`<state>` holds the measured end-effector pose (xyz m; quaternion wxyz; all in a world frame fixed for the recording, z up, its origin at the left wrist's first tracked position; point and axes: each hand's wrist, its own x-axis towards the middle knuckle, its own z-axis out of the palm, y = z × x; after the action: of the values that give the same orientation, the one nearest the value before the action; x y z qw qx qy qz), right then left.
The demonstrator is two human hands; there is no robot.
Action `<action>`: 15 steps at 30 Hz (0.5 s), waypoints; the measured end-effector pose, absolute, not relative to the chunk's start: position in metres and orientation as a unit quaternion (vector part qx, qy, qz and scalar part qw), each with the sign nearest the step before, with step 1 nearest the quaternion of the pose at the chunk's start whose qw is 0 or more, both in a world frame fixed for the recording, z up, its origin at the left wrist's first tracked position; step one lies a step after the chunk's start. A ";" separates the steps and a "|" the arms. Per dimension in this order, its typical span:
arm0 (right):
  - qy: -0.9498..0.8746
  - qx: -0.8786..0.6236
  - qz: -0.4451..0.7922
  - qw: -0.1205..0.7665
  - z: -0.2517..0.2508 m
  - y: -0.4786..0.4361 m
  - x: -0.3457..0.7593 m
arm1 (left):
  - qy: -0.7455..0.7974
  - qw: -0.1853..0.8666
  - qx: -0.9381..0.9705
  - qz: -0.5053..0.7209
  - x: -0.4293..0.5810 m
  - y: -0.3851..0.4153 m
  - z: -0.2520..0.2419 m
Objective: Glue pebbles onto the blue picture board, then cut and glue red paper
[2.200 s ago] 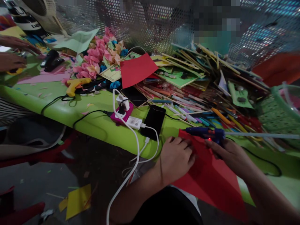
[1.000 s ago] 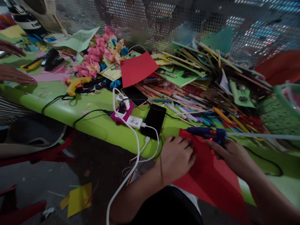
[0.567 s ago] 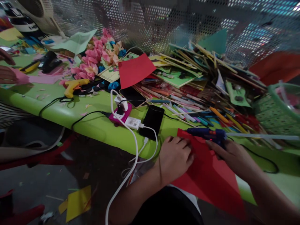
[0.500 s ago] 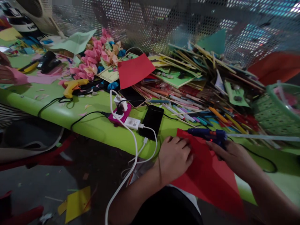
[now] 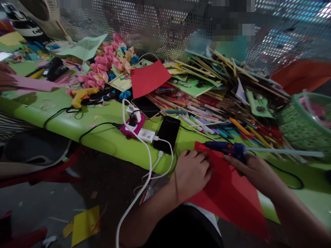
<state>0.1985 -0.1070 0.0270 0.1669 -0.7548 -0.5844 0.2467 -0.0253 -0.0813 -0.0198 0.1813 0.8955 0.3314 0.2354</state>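
A blue hot glue gun (image 5: 227, 148) with a lit red light is held in my right hand (image 5: 248, 165), its nozzle pointing left over the far corner of a red paper sheet (image 5: 232, 193). A long clear glue stick (image 5: 284, 151) sticks out of its back end. My left hand (image 5: 192, 172) is closed at the sheet's left edge, fingers curled and holding it; its thumb side is partly hidden. The near part of the sheet hangs past the table edge.
Left of my hands lie a black phone (image 5: 168, 134) and a magenta power strip (image 5: 131, 125) with white cables. Behind are pens (image 5: 204, 124), stacked cards (image 5: 193, 86) and a green basket (image 5: 305, 117). Another person's hand (image 5: 7, 79) holds pink paper far left.
My right hand and the glue gun have shifted slightly left along the red paper's far edge. My left hand stays put. The other person's pink paper has moved a little.
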 end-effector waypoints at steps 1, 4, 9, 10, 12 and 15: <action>-0.585 -0.756 0.245 0.163 0.027 -0.107 0.198 | 0.331 0.181 0.896 0.236 -0.025 -0.081 -0.019; -0.581 -0.759 0.250 0.155 0.025 -0.106 0.199 | 0.331 0.183 0.897 0.229 -0.026 -0.081 -0.018; -0.588 -0.758 0.239 0.152 0.021 -0.109 0.204 | 0.332 0.184 0.898 0.225 -0.026 -0.081 -0.018; -0.588 -0.760 0.234 0.149 0.021 -0.110 0.205 | 0.331 0.183 0.898 0.226 -0.026 -0.081 -0.018; -0.589 -0.764 0.221 0.142 0.021 -0.111 0.206 | 0.330 0.183 0.898 0.227 -0.026 -0.081 -0.018; -0.594 -0.765 0.210 0.135 0.021 -0.111 0.204 | 0.331 0.186 0.899 0.218 -0.026 -0.082 -0.016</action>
<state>0.2043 -0.1109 0.0212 0.1348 -0.7646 -0.5943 0.2098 -0.0262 -0.0816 -0.0165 0.1864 0.8989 0.3312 0.2178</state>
